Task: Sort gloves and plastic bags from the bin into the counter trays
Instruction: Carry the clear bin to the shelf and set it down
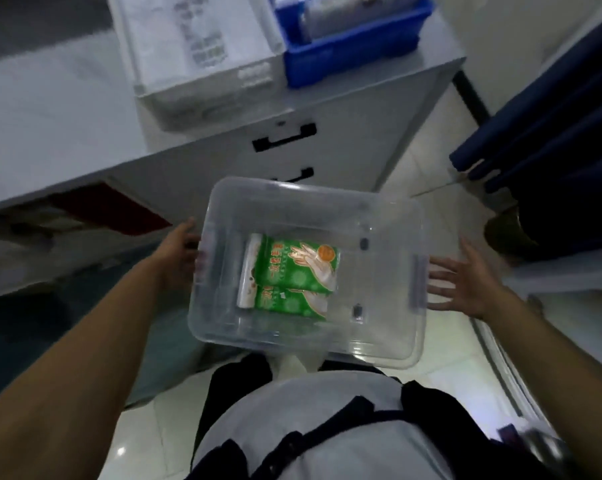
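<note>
A clear plastic bin (389, 216) hangs in front of my body, below the counter's edge. Inside it lie two green packs of disposable gloves (292, 271), one overlapping the other, with a white roll (249, 271) along their left side. My left hand (178, 258) grips the bin's left rim and handle. My right hand (465, 282) is spread with fingers apart just beside the bin's right handle, not clearly touching it. On the counter above stand a white tray (244, 81) and a blue tray (344, 60).
The grey counter (50, 133) runs across the upper left, with a drawer unit (285, 140) with black handles below the trays. A dark blue curtain (552, 116) hangs at the right. A shoe (507, 233) stands near it on the pale tiled floor.
</note>
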The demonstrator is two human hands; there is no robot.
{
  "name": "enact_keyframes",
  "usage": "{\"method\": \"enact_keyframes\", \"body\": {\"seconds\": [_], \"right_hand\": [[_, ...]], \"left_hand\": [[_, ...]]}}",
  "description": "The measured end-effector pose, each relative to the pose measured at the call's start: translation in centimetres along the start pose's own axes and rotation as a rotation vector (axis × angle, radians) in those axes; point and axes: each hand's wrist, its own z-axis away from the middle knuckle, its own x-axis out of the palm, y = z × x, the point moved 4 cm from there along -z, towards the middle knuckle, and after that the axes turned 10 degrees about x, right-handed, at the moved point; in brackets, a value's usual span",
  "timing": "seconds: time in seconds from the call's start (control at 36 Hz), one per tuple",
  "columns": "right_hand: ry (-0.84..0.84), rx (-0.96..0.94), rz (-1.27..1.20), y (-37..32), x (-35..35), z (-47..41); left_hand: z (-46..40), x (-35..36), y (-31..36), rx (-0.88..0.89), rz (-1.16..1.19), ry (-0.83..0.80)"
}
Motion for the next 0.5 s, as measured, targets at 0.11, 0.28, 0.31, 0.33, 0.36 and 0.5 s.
{"method": "enact_keyframes", "body": {"seconds": [0.11,0.28,0.31,0.33,0.36,0.5], "right_hand": [[0.05,-0.019,-0.231,2.6,-8.2,1.9],[0.117,-0.071,-0.503,6.5,-15.8,6.1],[0.132,-0.086,-0.542,7.0,-16.5,6.5],[0.145,-0.103,-0.587,7.5,-17.2,6.9],[0.157,-0.118,-0.635,8.0,-17.9,7.2],[0.175,-0.17,-0.838,9.3,-19.7,8.5]], "left_hand": [[-1.0,10.6,5.8,0.028,-0.271,-0.088],[-1.7,25.1,11.5,0.119,-0.575,-0.276],[-1.8,27.4,12.4,0.144,-0.616,-0.305],[-1.8,29.6,13.3,0.18,-0.659,-0.332],[-1.7,31.9,14.2,0.221,-0.704,-0.354],[-1.6,41.6,19.2,0.357,-0.86,-0.435]]}}
